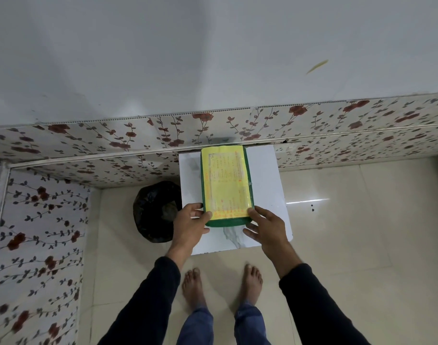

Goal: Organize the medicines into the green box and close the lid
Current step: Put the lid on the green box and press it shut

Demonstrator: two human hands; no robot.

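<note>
The green box (pixel 225 221) stands on a small white marble-patterned table (pixel 267 185), its lid down and covered by a yellow printed label. My left hand (pixel 191 224) grips the box's near left corner, thumb on the lid edge. My right hand (pixel 265 227) rests at the near right corner, fingers spread against the box and the table top. No medicines are visible; the inside of the box is hidden.
A black bin lined with a dark bag (pixel 156 211) sits on the floor left of the table. Flower-patterned wall panels (pixel 113 145) run behind and to the left. My bare feet (pixel 222 287) stand on cream floor tiles in front of the table.
</note>
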